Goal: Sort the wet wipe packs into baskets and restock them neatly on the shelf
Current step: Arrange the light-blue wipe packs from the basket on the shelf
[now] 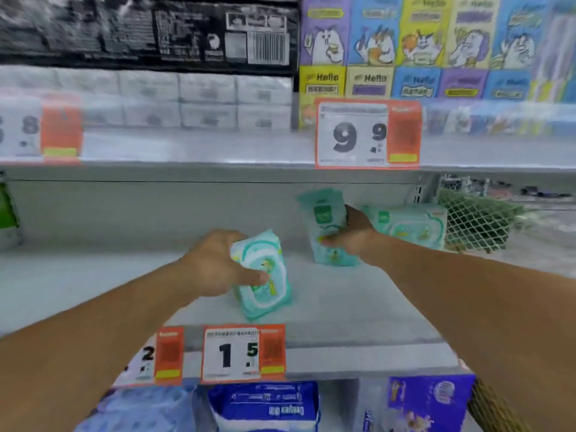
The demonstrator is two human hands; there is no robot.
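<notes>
Nearest the camera, blue and purple packs (265,406) sat on the level below, and price tags (243,353) hung from the front edge of the grey shelf (358,307). On that shelf the left hand (215,263) had its grip clamped on a wet wipe pack (265,275), thumb across the printed face, the pack standing tilted with its lower edge on the shelf board. Further in, the right hand (352,235) gripped a second wet wipe pack (324,226), held upright on the shelf. Just beside it to the right, a third pack (411,226) lay on its side against a green mesh basket (477,226). Above, another price tag (367,135) fronted the upper shelf, which carried white packs (205,101) and colourful cartoon packs (420,42).
</notes>
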